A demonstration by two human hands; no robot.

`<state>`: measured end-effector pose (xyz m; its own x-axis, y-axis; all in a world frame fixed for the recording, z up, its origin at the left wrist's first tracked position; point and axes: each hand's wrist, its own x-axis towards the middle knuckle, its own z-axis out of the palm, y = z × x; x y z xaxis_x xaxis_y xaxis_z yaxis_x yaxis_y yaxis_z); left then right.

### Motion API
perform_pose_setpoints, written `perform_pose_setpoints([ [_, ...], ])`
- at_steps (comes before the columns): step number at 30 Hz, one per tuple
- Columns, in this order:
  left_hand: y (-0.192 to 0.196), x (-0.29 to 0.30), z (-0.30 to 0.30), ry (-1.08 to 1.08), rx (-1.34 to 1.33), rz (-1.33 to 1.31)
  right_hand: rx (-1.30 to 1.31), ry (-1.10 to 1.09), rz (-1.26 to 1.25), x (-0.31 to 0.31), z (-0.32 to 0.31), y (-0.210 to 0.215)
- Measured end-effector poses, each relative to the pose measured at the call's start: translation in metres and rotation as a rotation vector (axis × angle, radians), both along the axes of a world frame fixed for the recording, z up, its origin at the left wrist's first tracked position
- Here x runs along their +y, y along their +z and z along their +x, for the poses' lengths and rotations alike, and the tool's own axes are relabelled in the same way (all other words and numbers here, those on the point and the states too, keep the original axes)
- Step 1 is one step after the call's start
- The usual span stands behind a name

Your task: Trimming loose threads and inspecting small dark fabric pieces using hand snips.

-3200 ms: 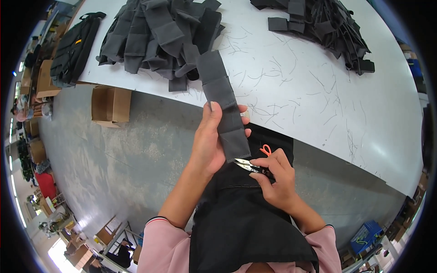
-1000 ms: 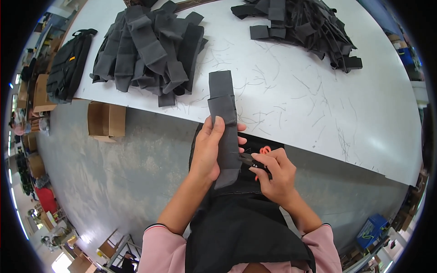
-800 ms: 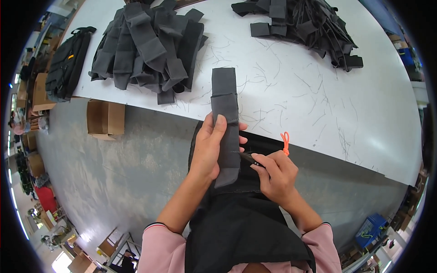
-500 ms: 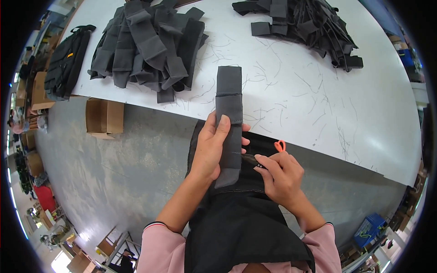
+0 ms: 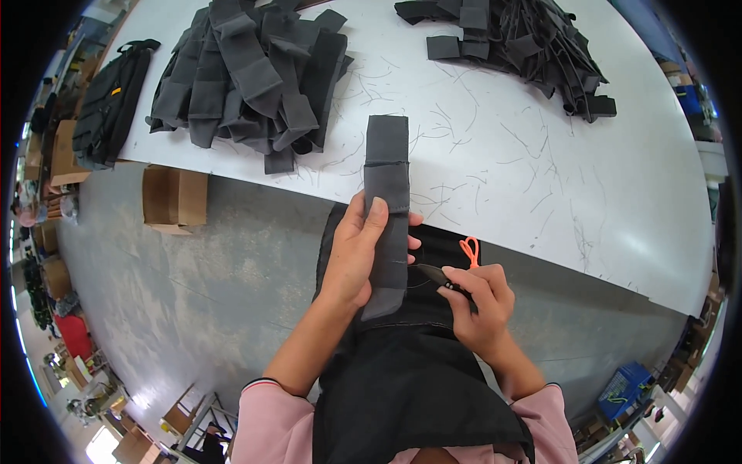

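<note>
My left hand point(image 5: 354, 251) is closed round a long dark grey fabric strip point(image 5: 386, 185) with stitched cross seams, its thumb on top and fingertips showing past the right edge. The strip's far end reaches over the table edge; its near end lies above my black apron point(image 5: 417, 371). In my right hand point(image 5: 485, 298) is a pair of thread snips point(image 5: 434, 274), pinched between thumb and fingers. Their dark blades point left, close to the strip's right edge. An orange loop point(image 5: 470, 252) stands up behind the hand. A thin loose thread seems to curve near the blades.
On the white table point(image 5: 495, 185) lie a large heap of grey strips point(image 5: 239, 77) at left, a darker heap of strips point(image 5: 533, 54) at far right, and scattered thread ends point(image 5: 444, 197). A black backpack point(image 5: 116, 100) rests at the left edge. An open cardboard box point(image 5: 176, 199) stands below.
My right hand has drawn slightly right and down with the snips, so more of the blades shows beside the strip. My left hand and the strip have hardly moved.
</note>
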<state>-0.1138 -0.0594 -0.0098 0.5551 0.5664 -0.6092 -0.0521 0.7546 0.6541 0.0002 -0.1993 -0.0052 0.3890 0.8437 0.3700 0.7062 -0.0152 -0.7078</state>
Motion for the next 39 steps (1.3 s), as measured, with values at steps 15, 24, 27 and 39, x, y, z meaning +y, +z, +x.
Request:
perform_pose_setpoints([
  [15, 0.003, -0.004, -0.001, -0.007, -0.075, -0.039, -0.035, 0.202, -0.245, 0.02, -0.004, 0.011],
  [24, 0.001, -0.003, -0.002, -0.011, -0.086, -0.069, -0.143, 0.217, -0.197, 0.018, -0.006, 0.007],
  [27, -0.003, -0.005, -0.007, -0.036, -0.093, -0.019, 0.267, 0.075, -0.152, 0.012, -0.004, 0.005],
  [39, 0.009, -0.037, -0.014, -0.21, -0.145, 0.07, 0.316, -0.056, 0.039, 0.045, 0.021, -0.035],
])
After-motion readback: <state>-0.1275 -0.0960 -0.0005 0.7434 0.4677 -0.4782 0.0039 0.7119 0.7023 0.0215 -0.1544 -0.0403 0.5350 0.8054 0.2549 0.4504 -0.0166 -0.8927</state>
